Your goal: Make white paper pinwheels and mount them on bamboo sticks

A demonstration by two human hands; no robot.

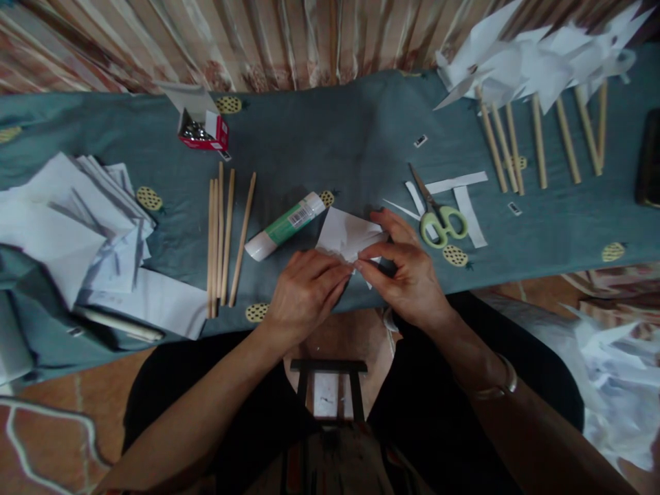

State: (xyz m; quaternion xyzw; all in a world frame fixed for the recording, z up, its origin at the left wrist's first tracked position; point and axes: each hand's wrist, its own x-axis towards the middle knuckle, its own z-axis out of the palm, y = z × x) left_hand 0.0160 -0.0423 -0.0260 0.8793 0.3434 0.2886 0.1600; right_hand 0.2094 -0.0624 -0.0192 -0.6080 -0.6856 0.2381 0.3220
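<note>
A small sheet of white paper lies at the front edge of the table, between my hands. My left hand is closed over its lower left side, the fingers pressed together on the paper. From the right, my right hand pinches the paper's lower edge between thumb and index finger. Just left of the paper rests a green and white glue stick. Scissors with green handles lie to the right of my right hand, on top of cut white paper strips.
Several wooden sticks lie left of the glue stick, beside a pile of white paper. An open red box of metal pins stands behind them. Several paper pinwheels on sticks lie at the back right. A dark object sits at the right edge.
</note>
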